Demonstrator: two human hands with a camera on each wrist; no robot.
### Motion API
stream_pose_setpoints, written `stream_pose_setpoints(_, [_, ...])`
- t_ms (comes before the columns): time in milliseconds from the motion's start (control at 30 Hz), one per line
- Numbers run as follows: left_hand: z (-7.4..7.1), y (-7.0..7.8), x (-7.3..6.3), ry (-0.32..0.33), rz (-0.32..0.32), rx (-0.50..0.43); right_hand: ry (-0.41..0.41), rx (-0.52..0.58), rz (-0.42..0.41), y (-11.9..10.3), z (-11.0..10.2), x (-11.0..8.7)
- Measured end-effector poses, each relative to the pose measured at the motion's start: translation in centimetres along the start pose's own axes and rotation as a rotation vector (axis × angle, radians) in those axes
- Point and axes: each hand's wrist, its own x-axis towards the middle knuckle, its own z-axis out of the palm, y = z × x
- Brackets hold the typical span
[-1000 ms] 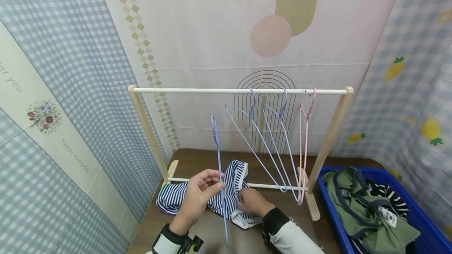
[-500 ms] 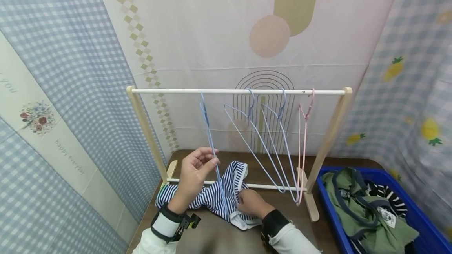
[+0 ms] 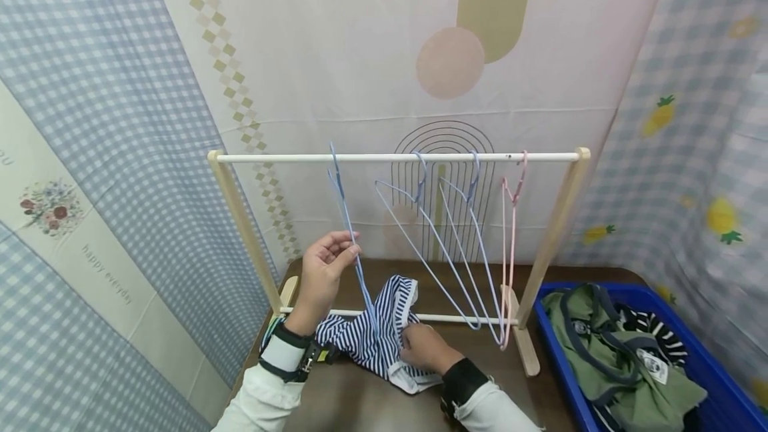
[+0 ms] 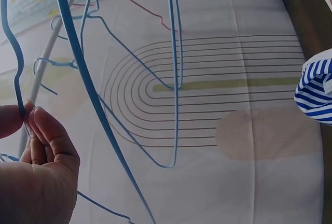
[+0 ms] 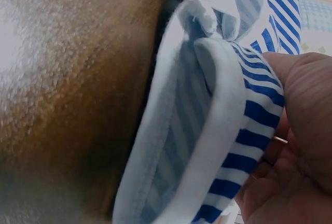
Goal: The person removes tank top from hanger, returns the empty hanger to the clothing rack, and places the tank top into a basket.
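Observation:
My left hand pinches one side of a blue wire hanger between thumb and fingertips. The hanger stands nearly edge-on, its hook level with the rack's white top rod; I cannot tell whether the hook touches it. In the left wrist view the fingertips close on the thin blue wire. A navy-and-white striped garment lies bunched on the table, partly behind the hanger's lower end. My right hand grips its white-trimmed edge, with the thumb on the striped outside and the opening gaping in the right wrist view.
Two blue hangers and a pink hanger hang at the rod's right half. Wooden posts and feet hold the rack on the brown table. At right stands a blue basket with a green garment and dark striped cloth.
My left hand has carried the blue hanger up and to the left, from in front of the garment to the rod's height. The right hand keeps its grip on the striped garment.

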Motion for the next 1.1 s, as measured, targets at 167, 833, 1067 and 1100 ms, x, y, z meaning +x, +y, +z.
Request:
stream_pose_setpoints(167, [-0.2,-0.5,-0.2,0.008,-0.039,0.019,0.001,0.001,-0.01,-0.1,0.1,-0.1])
stream_pose_setpoints(833, [-0.1,-1.2,-1.1,0.051,-0.042,-0.046,0.025,0.013,-0.01,-0.1,-0.1,-0.6])
stream_pose_setpoints(1067, [-0.3,-1.2,-1.2,0.061,-0.059,-0.016,0.021,-0.032,-0.082,-3.4,-3.1,-1.7])
stream_pose_setpoints(1100, [-0.3,-1.2,-1.2,0.063,-0.052,-0.008,0.01,-0.058,-0.079,-4.3,-3.9,-1.9])
